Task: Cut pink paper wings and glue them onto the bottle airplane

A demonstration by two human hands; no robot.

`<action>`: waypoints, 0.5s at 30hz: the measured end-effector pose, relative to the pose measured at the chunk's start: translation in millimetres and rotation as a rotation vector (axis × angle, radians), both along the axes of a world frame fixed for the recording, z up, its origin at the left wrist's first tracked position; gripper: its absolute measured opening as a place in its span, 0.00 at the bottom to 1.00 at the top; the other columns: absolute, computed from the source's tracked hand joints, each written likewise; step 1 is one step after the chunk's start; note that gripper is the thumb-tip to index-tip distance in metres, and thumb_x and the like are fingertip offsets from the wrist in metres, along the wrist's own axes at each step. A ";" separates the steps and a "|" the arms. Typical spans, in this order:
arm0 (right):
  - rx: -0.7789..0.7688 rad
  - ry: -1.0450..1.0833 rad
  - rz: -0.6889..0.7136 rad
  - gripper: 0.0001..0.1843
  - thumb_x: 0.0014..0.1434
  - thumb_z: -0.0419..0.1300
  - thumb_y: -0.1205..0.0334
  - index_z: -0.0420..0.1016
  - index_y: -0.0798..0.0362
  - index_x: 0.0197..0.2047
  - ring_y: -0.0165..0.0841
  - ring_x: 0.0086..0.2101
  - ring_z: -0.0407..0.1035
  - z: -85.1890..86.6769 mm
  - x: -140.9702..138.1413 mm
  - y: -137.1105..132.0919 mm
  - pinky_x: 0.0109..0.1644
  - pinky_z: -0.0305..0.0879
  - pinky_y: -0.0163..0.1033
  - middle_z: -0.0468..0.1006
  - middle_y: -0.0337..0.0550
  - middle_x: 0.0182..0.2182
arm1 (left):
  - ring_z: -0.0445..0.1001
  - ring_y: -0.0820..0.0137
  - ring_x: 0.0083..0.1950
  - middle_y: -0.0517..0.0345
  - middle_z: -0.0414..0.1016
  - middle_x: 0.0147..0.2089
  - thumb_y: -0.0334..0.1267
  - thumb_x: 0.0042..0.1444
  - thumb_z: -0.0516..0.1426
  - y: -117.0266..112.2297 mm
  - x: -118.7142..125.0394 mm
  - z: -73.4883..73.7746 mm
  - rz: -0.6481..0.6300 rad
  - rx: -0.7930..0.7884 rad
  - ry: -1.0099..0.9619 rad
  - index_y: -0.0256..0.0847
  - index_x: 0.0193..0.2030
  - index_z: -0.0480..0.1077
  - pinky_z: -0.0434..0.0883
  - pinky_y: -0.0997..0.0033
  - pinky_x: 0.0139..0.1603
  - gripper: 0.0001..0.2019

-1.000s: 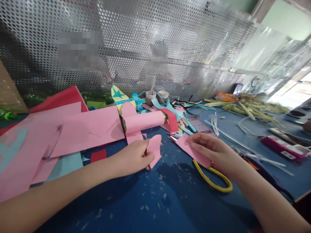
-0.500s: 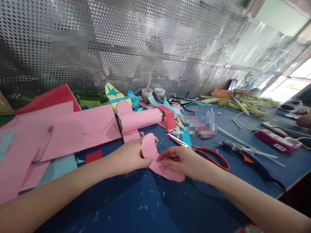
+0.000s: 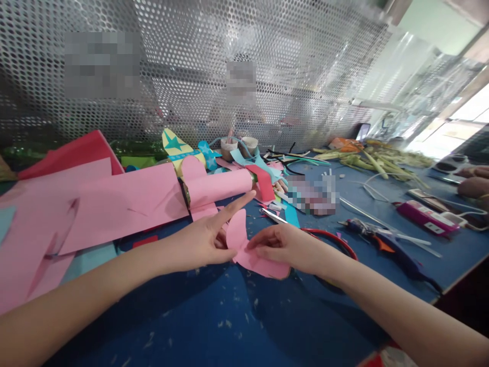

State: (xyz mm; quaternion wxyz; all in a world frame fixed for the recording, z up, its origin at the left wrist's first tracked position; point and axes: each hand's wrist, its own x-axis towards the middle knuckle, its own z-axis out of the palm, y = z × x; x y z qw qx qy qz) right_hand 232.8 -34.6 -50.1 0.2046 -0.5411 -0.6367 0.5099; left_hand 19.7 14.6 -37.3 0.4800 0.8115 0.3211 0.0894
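Between my hands is a pink paper cutout with rounded ends, bent upward at its left part. My left hand pinches its lower left edge between thumb and fingers, with the index finger stretched out toward the back. The fingertips of my right hand grip the paper near its middle fold. Under and behind my right hand lie scissors with red handles, partly covered. Just beyond my hands, a tube wrapped in pink paper lies on its side, and a red paper strip rests at its right end.
Large pink sheets and a red sheet cover the left of the blue table. At right lie a glue gun and a purple box with a cable. Two small cups stand before the perforated metal wall. Another person's hand is far right.
My left index finger has stretched out from behind the paper. The cutout is folded more sharply at its middle, and my right hand has shifted slightly left over the scissors.
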 end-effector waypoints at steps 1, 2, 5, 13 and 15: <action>0.002 -0.003 0.003 0.16 0.52 0.58 0.62 0.80 0.60 0.42 0.42 0.40 0.76 0.7 0.4 0.5 0.43 0.69 0.41 0.83 0.51 0.40 | 0.62 0.76 0.23 0.73 0.60 0.22 0.30 0.53 0.57 0.8 -1.1 -2.1 -0.007 0.002 -0.024 0.53 0.71 0.29 0.65 0.80 0.26 0.48; 0.004 -0.005 0.005 0.16 0.52 0.58 0.63 0.80 0.59 0.41 0.42 0.40 0.76 1.2 0.8 1.0 0.43 0.69 0.41 0.83 0.51 0.40 | 0.64 0.75 0.24 0.73 0.62 0.23 0.30 0.53 0.57 1.6 -2.0 -4.3 -0.011 0.010 -0.045 0.54 0.71 0.29 0.66 0.79 0.27 0.48; 0.004 0.002 0.013 0.16 0.51 0.58 0.63 0.80 0.59 0.41 0.42 0.39 0.76 0.9 1.9 2.8 0.42 0.69 0.41 0.83 0.50 0.39 | 0.67 0.75 0.27 0.68 0.70 0.31 0.32 0.53 0.58 3.7 -3.3 -8.6 -0.024 0.081 -0.078 0.60 0.71 0.34 0.69 0.77 0.31 0.46; -0.022 0.074 0.042 0.14 0.53 0.59 0.61 0.80 0.57 0.41 0.40 0.41 0.75 -7.8 4.5 2.6 0.45 0.69 0.40 0.82 0.48 0.40 | 0.66 0.78 0.27 0.62 0.69 0.49 0.28 0.53 0.55 6.4 -2.1 -0.4 -0.077 0.243 -0.040 0.66 0.66 0.52 0.67 0.77 0.30 0.37; -0.020 0.084 0.036 0.14 0.52 0.59 0.62 0.80 0.57 0.41 0.41 0.41 0.75 -8.8 4.1 2.6 0.45 0.69 0.40 0.82 0.48 0.40 | 0.67 0.74 0.29 0.62 0.72 0.41 0.31 0.56 0.54 5.8 -3.0 1.6 -0.084 0.331 0.009 0.60 0.64 0.59 0.66 0.76 0.31 0.29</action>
